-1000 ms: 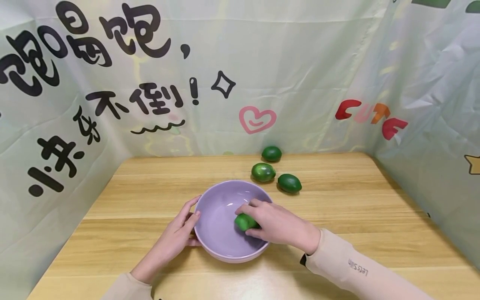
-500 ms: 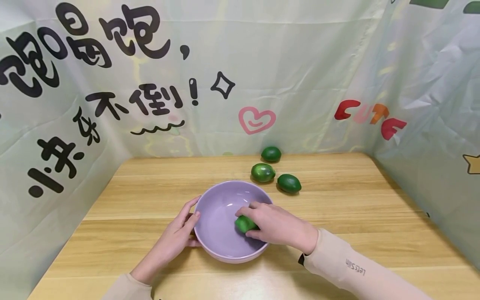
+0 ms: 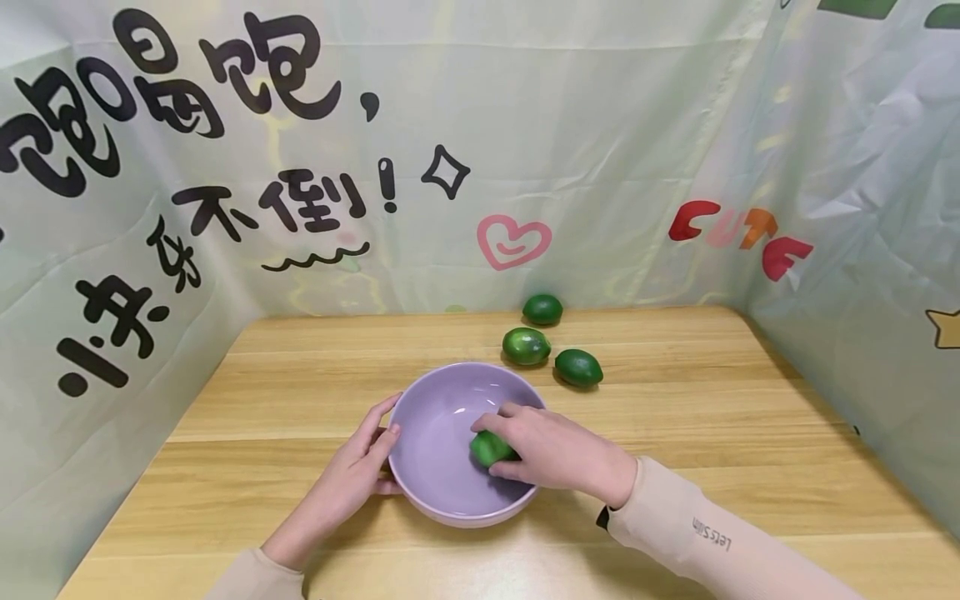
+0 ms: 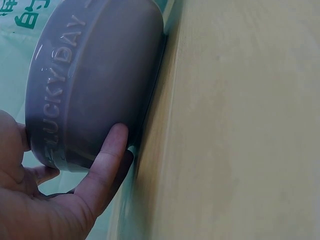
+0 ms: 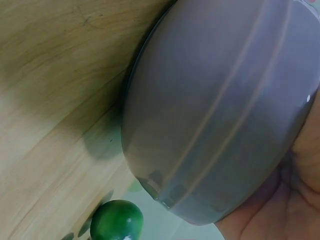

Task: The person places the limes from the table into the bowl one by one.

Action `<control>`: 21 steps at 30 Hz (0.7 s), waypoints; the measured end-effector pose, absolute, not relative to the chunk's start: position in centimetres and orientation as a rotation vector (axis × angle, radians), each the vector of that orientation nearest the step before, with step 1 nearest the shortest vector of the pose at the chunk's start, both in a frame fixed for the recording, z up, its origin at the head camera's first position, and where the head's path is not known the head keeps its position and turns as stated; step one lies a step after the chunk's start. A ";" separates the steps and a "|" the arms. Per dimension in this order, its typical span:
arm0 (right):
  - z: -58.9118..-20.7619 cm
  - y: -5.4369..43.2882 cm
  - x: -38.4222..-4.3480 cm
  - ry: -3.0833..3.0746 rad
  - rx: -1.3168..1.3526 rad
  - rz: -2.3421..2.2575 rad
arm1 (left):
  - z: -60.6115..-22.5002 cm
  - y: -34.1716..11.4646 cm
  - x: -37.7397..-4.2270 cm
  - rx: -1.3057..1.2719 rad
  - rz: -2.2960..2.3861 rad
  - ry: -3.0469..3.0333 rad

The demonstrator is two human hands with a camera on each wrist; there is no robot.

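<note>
Head view: right hand (image 3: 566,452) hides the right part of the held lime (image 3: 489,448); contact with the floor of the bowl (image 3: 431,458) unclear. Both sleeves (image 3: 252,577) cut off at near edge; yellow star (image 3: 945,329) cropped at right.

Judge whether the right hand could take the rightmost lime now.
Probably not yet: the right hand grips a brighter lime in the purple bowl, though the way to the rightmost lime looks free.
</note>
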State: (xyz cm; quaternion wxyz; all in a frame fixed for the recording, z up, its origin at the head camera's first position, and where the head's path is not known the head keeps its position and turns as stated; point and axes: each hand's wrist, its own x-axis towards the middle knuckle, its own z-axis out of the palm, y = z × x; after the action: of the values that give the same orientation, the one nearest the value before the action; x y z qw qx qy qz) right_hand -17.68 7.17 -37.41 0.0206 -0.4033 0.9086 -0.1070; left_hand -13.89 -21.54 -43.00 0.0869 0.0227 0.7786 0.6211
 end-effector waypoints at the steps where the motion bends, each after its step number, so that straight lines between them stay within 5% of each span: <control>1: -37.3 7.2 -17.7 2.813 -1.257 -0.339 | -43.0 -21.5 -13.9 0.067 1.852 2.320; 21: -34.6 9.6 -18.6 2.903 -1.300 -0.502 | -43.0 -21.6 -13.8 0.075 1.876 2.306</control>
State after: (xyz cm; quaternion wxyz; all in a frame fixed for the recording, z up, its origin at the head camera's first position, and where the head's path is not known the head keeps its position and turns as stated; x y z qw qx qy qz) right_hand -18.55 9.59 -34.59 -0.0393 -0.4034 0.9008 -0.1558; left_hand -13.77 -21.58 -43.02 0.0840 0.0253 0.7728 0.6286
